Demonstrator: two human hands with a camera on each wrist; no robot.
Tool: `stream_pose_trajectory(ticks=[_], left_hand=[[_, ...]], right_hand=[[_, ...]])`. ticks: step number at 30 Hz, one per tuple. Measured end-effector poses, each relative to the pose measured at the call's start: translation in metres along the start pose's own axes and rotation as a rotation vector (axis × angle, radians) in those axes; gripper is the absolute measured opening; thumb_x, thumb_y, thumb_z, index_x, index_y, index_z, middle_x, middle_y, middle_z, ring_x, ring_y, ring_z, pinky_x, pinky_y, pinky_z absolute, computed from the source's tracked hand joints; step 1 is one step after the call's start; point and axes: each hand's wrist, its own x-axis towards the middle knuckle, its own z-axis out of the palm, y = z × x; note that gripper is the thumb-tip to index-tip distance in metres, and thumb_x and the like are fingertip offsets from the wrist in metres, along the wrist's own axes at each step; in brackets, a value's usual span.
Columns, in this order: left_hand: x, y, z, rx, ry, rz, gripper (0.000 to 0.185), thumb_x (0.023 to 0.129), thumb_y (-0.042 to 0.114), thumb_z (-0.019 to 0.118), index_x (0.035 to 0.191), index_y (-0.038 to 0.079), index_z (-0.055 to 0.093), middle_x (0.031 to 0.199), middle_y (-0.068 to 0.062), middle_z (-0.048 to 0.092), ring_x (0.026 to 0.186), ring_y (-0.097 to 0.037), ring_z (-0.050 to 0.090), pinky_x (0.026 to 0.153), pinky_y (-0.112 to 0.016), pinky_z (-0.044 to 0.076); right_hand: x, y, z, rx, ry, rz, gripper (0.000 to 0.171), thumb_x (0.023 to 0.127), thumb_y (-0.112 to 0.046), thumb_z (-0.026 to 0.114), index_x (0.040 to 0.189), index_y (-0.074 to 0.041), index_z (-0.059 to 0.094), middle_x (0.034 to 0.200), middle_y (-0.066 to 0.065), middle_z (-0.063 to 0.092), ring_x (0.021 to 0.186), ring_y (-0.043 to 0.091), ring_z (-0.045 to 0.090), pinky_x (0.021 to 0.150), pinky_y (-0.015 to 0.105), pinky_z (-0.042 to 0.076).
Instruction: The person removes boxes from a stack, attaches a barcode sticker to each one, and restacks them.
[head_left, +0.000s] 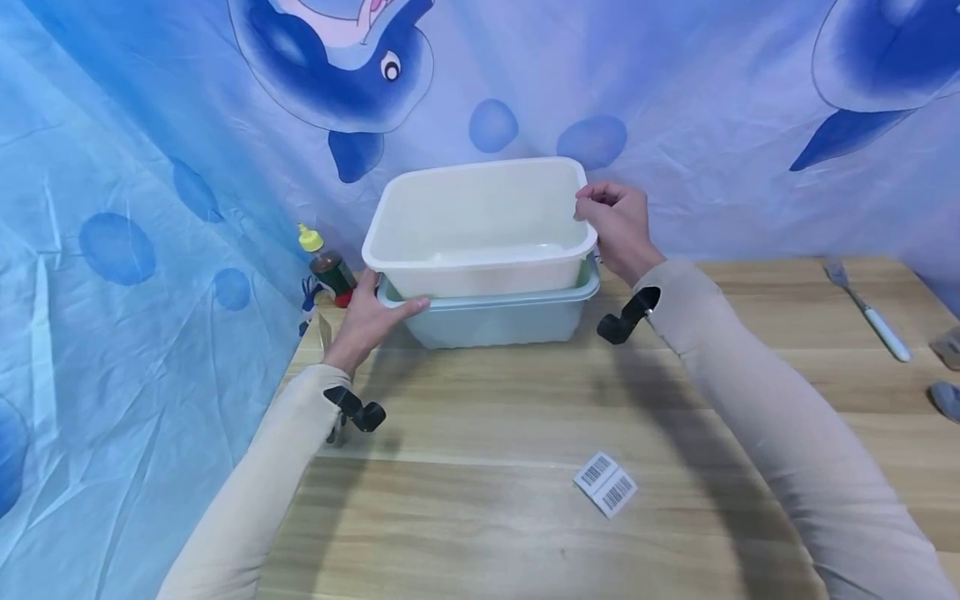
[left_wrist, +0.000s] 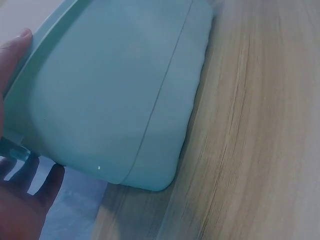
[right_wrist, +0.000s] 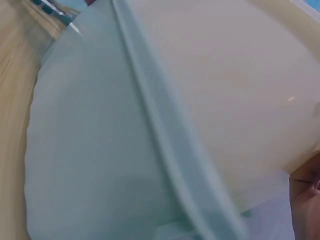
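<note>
At the far left of the wooden table (head_left: 487,500), a small bottle with a yellow cap (head_left: 327,265) is seen beside the curtain. The left hand (head_left: 367,318) is laid against the left rim of the pale green tub (head_left: 498,317), thumb stretched along the rim; the other fingers are hidden behind it. A white tub (head_left: 480,225) is nested in the green one, tilted and raised at its right end, at the table's rear centre. Its right rim is pinched by the right hand (head_left: 618,229). Two barcode labels (head_left: 606,483) are noted nearer the front edge, and a white-handled fork (head_left: 870,312) lies at far right.
</note>
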Motion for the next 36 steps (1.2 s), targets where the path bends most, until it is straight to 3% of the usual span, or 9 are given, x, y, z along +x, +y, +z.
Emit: stream_pose_trajectory(ticks=[9, 15, 22, 27, 32, 36], left_hand=[[0.001, -0.003, 0.0, 0.036, 0.019, -0.004, 0.096, 0.073, 0.057, 0.077, 0.149, 0.043, 0.021, 0.158, 0.005, 0.025, 0.146, -0.024, 0.024, 0.115, -0.062, 0.023], [0.001, -0.004, 0.001, 0.069, 0.022, -0.032, 0.1, 0.072, 0.06, 0.076, 0.151, 0.043, 0.017, 0.16, 0.003, 0.02, 0.147, -0.027, 0.022, 0.115, -0.063, 0.023], [0.004, -0.005, 0.002, 0.067, 0.016, 0.023, 0.093, 0.076, 0.053, 0.077, 0.149, 0.044, 0.021, 0.159, 0.003, 0.023, 0.146, -0.025, 0.022, 0.115, -0.062, 0.022], [0.006, -0.007, 0.003, 0.044, 0.008, 0.06, 0.087, 0.076, 0.049, 0.078, 0.147, 0.045, 0.027, 0.154, 0.001, 0.029, 0.14, -0.026, 0.029, 0.113, -0.061, 0.027], [0.007, -0.007, 0.003, 0.056, 0.002, 0.028, 0.089, 0.077, 0.05, 0.078, 0.148, 0.041, 0.025, 0.152, -0.002, 0.03, 0.137, -0.028, 0.032, 0.111, -0.06, 0.031], [0.006, -0.006, 0.001, 0.071, -0.004, 0.014, 0.094, 0.078, 0.049, 0.077, 0.152, 0.035, 0.02, 0.155, -0.004, 0.027, 0.137, -0.03, 0.032, 0.111, -0.06, 0.032]], right_hand=[[-0.001, -0.032, 0.0, 0.049, -0.077, -0.065, 0.013, 0.078, 0.01, 0.055, 0.084, 0.002, 0.064, 0.068, 0.004, 0.053, 0.058, 0.016, 0.042, 0.047, 0.023, 0.039], [-0.004, -0.055, 0.001, 0.144, -0.078, -0.078, 0.015, 0.076, 0.014, 0.053, 0.078, 0.003, 0.064, 0.067, 0.006, 0.056, 0.061, 0.017, 0.047, 0.053, 0.024, 0.047], [-0.007, -0.08, -0.005, 0.186, -0.081, -0.091, 0.016, 0.075, 0.014, 0.051, 0.076, 0.004, 0.064, 0.083, 0.012, 0.056, 0.063, 0.019, 0.053, 0.051, 0.024, 0.049], [-0.009, -0.087, -0.015, 0.2, -0.079, -0.077, 0.016, 0.076, 0.013, 0.051, 0.078, 0.004, 0.064, 0.085, 0.011, 0.054, 0.06, 0.019, 0.054, 0.048, 0.024, 0.047], [-0.016, -0.095, -0.034, 0.225, -0.088, -0.087, 0.015, 0.077, 0.015, 0.054, 0.077, 0.004, 0.064, 0.094, 0.012, 0.056, 0.073, 0.022, 0.062, 0.052, 0.025, 0.053], [-0.02, -0.102, -0.053, 0.266, -0.085, -0.114, 0.015, 0.074, 0.018, 0.056, 0.077, 0.006, 0.065, 0.091, 0.013, 0.062, 0.079, 0.024, 0.066, 0.056, 0.026, 0.057]])
